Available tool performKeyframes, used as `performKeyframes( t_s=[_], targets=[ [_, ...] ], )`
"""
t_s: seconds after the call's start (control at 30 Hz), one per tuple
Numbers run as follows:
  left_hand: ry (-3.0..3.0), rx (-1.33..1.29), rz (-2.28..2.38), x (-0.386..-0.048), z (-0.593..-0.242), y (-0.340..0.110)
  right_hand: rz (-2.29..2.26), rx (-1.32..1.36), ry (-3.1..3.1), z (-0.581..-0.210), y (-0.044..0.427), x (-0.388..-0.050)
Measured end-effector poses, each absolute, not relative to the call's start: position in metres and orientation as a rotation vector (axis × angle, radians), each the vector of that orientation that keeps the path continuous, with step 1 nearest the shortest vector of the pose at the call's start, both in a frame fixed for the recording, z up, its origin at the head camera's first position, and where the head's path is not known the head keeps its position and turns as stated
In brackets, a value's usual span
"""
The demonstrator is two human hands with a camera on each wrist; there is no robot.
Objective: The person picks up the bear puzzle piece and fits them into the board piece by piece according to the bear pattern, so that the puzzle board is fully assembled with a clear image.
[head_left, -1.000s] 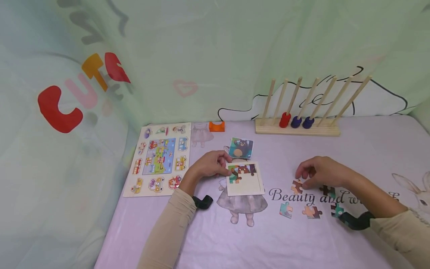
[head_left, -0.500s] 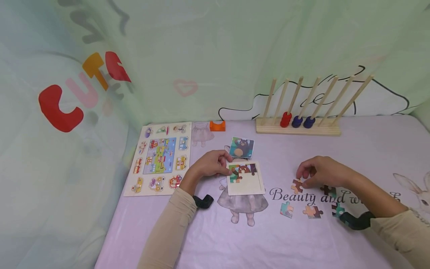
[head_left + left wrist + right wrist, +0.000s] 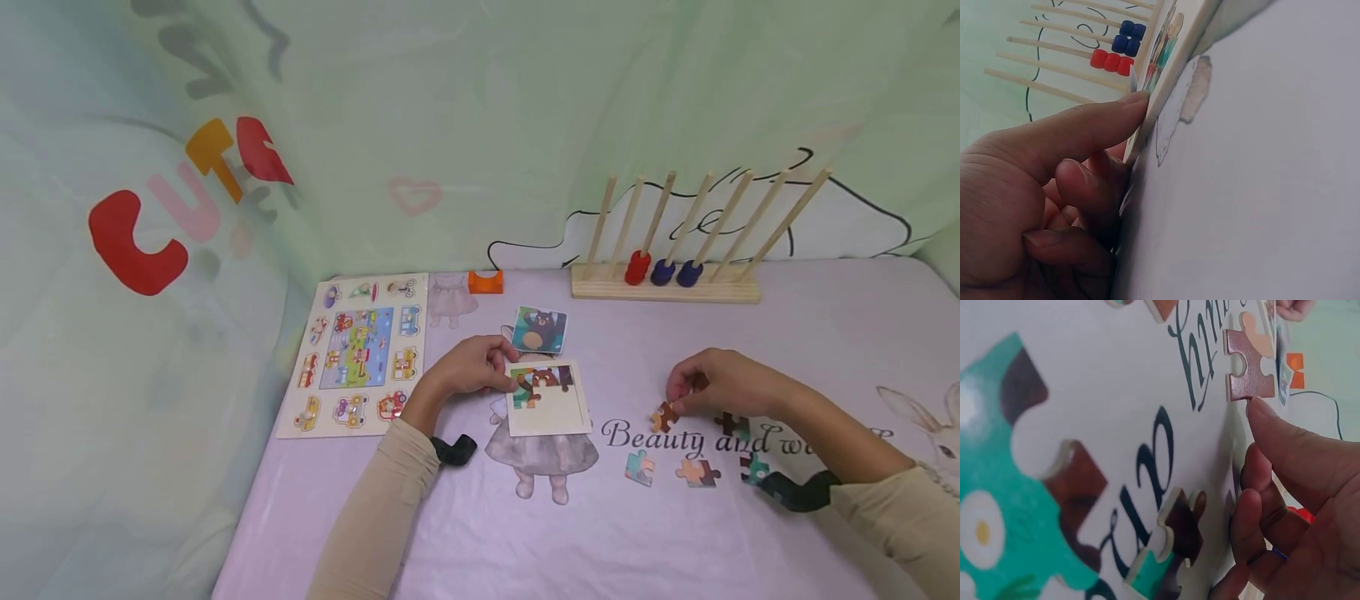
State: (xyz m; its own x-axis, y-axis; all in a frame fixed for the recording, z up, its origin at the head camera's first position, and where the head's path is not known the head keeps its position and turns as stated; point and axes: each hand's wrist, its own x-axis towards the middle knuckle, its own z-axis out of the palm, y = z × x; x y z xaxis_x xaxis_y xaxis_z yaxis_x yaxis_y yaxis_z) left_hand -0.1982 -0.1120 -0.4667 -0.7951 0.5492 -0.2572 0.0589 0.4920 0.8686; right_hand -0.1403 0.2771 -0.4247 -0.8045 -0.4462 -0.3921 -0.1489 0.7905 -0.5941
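My left hand (image 3: 468,367) pinches the left edge of a small square puzzle board (image 3: 553,417), its thumb (image 3: 1100,122) on top. Several bear-picture pieces fill the upper and left part of that board. To the right, my right hand (image 3: 727,383) holds a brown and peach jigsaw piece (image 3: 1250,378) by its edge, thumb against it; the piece is tilted just over the cloth. Loose jigsaw pieces lie around that hand: a teal one (image 3: 639,467), a peach and brown one (image 3: 697,473), a teal and dark one (image 3: 752,468) and a dark one (image 3: 731,427) partly under the hand.
A bear picture card (image 3: 538,330) lies behind the board. Further back are an orange block (image 3: 485,282) and a wooden peg rack (image 3: 667,290) with red and blue beads. A vehicle puzzle board (image 3: 300,429) lies at the left. Curtain walls stand behind and left.
The right hand's fingers have closed on the brown and peach piece, which has tilted up and turned slightly. The left hand and the board have stayed in place.
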Motion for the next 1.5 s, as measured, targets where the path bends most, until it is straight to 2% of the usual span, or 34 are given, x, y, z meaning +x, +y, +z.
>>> performKeyframes(
  t_s=[0.53, 1.5],
  targets=[
    [2.228, 0.495, 1.260, -0.198, -0.465, -0.112, -0.885, -0.515, 2.349, -0.418, 0.279, -0.143],
    [2.231, 0.494, 1.258, -0.199, -0.468, -0.112, -1.181, -0.398, 2.191, -0.409, 0.207, -0.153]
  ],
)
